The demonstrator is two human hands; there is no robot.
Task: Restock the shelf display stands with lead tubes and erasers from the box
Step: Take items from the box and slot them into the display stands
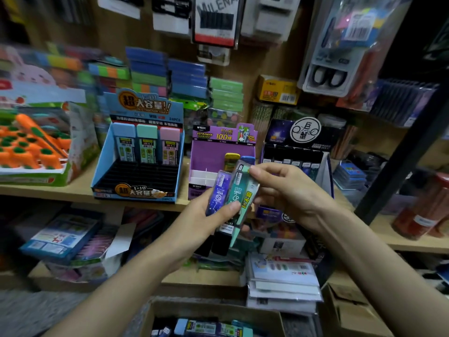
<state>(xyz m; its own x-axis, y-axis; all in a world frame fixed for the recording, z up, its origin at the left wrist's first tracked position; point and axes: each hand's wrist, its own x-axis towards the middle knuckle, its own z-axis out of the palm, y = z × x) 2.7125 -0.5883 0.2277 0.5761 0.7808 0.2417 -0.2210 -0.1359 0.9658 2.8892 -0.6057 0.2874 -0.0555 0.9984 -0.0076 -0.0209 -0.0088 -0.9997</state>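
The left hand [201, 220] grips a fan of tubes [224, 190] before the shelf's [80, 188] front edge, above the box [213, 308]. The right hand [286, 188] pinches one's top. Pulling it may drag loose neighbours out.

Lower ends of the fanned purple and teal plastic lead tubes [237, 188] hidden behind the left hand [201, 220]; count unclear. Yellow-capped clear plastic tube [232, 158] in the purple cardboard stand [218, 152] mostly covered by them. Black cardboard stand [294, 152] partly behind the right hand [289, 190]. Brown cardboard box [213, 308] cut off by the bottom edge. Print on the pastel-capped tubes [147, 147] too small to read. Stacked colourful packs [63, 62] at far left blurred.
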